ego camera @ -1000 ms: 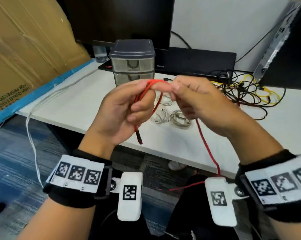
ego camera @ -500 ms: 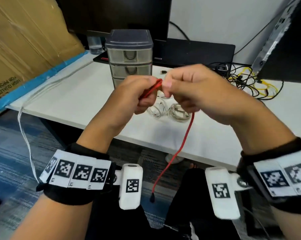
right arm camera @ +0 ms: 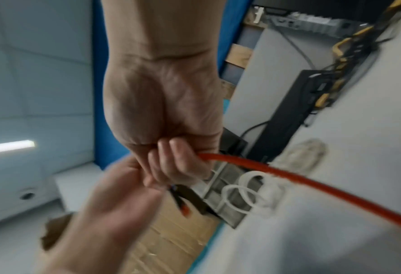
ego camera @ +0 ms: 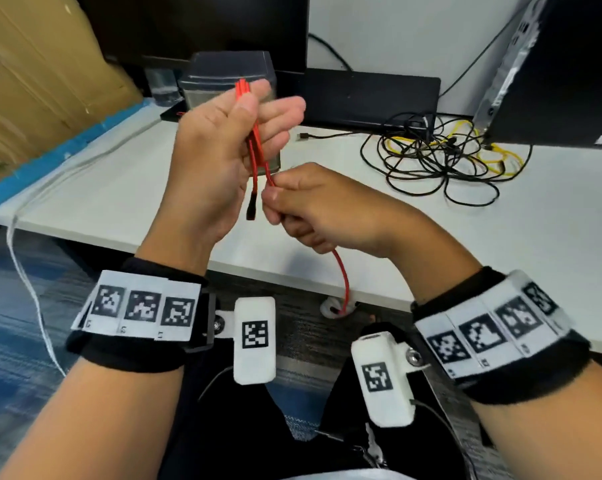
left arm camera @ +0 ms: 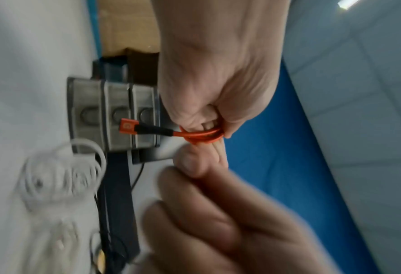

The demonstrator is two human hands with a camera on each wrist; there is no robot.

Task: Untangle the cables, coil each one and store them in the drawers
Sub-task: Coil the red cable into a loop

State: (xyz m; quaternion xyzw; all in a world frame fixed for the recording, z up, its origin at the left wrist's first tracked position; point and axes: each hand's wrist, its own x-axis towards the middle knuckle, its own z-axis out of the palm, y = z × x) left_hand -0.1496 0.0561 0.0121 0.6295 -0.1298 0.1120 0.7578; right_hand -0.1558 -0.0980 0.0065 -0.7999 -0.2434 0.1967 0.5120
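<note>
From the head view, my left hand [ego camera: 219, 157] grips the folded red cable [ego camera: 256, 143] upright above the tabletop's [ego camera: 500, 237] near edge, while my right hand [ego camera: 313, 209] just below pinches the free tail, ready to wrap. The left wrist view shows loops pinched; the right wrist view shows fingers [right arm camera: 171, 163] curled round the tail.

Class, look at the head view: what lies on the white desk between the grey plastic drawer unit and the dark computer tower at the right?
A tangle of black and yellow cables lies on the white desk, seen in the head view.
</note>
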